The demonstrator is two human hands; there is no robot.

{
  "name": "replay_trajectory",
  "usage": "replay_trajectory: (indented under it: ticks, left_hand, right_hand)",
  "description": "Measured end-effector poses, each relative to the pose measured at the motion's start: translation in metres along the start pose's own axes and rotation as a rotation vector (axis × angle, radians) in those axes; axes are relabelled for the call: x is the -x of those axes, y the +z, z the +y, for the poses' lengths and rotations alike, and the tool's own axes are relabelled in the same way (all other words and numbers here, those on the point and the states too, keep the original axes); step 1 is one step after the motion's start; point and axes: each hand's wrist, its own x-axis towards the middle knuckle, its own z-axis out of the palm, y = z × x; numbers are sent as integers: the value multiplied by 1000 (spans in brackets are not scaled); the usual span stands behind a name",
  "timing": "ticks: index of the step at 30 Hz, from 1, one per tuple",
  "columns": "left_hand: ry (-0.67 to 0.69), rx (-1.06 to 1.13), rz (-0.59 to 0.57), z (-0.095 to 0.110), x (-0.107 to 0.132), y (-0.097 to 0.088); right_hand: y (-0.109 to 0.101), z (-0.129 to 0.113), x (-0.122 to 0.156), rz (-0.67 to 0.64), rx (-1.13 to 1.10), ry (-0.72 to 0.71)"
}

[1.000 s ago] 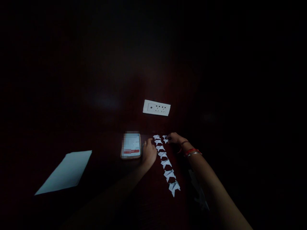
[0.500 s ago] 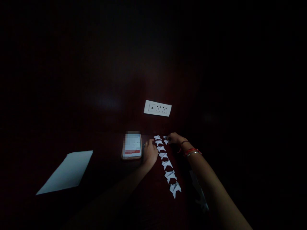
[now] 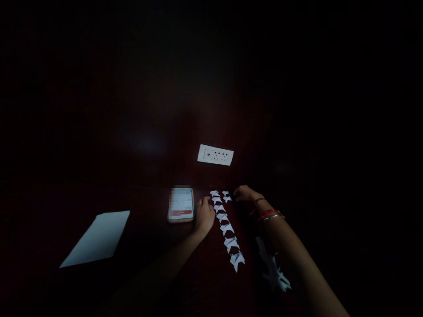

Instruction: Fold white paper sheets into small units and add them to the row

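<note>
Small folded white paper pieces (image 3: 222, 217) with pointed tips lie in a long row on the dark table. To the right of that row's far end are two more folded paper pieces (image 3: 226, 196). My left hand (image 3: 205, 215) rests between the long row and the phone, its fingers loosely stretched and holding nothing. Just right of the two-piece group is my right hand (image 3: 245, 193), with slightly bent fingers apart from the paper and nothing visible in them. Red bands and a metal bangle circle the right wrist.
A lit phone (image 3: 191, 210) lies left of my left hand. Farther left is a sheet of white paper (image 3: 97, 240). A pile of white paper pieces (image 3: 276, 275) lies in shadow beside my right forearm. A white socket panel (image 3: 215, 155) is on the dark wall ahead.
My right hand has let go of the nearer piece of the two-piece group and moved right. The view has shifted slightly, and more of the pile by my right forearm shows.
</note>
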Motion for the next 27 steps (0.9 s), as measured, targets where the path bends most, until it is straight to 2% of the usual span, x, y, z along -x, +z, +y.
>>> replay_trajectory:
  ticks: [5, 10, 14, 20, 23, 27]
  left_hand:
    - [49, -2, -44, 4, 14, -12]
    - [116, -32, -117, 7, 46, -42]
    - [193, -48, -177, 0, 77, -82]
    - [302, -79, -221, -23, 119, -155]
    - [339, -109, -219, -38, 128, -191]
    - [364, -167, -216, -63, 126, -230]
  right_hand:
    - [-8, -13, 37, 11, 13, -18]
    - [-14, -41, 73, -6, -16, -96]
    - [-20, -71, 96, 14, -57, -159]
    - [-21, -133, 118, 70, -146, -249]
    - [-13, -169, 120, 86, -202, -289]
    - [0, -216, 120, 128, -285, -289]
